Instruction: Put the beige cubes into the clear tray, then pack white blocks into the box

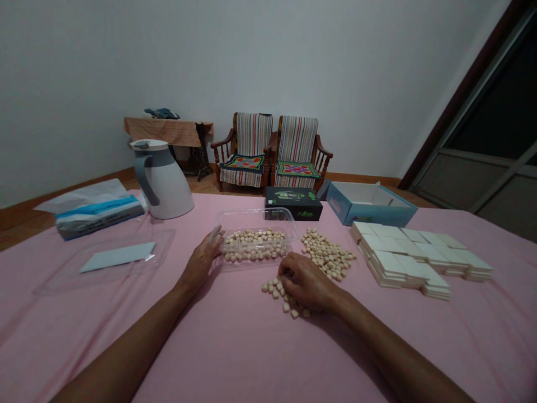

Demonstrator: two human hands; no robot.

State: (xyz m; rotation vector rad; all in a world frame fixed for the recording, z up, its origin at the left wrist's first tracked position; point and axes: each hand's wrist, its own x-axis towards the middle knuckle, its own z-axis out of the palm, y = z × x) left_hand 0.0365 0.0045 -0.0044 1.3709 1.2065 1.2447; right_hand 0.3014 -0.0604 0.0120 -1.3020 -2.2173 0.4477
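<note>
The small heap of beige pieces (274,288) lies on the pink tabletop (235,352), just in front of the clear tray (292,225) and left of a larger pile (329,254). The right hand (308,284) rests on that heap, palm down, knuckles raised and fingers curled over the pieces. Whether its grip is closed on any of them I cannot tell, as the fingertips are hidden.

The left hand (204,257) lies flat against the tray's left end. Its fingers are straight and apart, bracing the wall rather than clasping it.

The work looks like gathering pieces beside the tray. I would judge it goes best with the fingers cupped low so that none skid off across the cloth, and with the tray held firm. Both forearms reach in low from the near edge, with the wrists almost level.

Further out are about 10 stacks of white tiles (415,254) to the right, and behind them 1 blue box (356,214), 1 black box (293,204) and a white jug (168,182).
</note>
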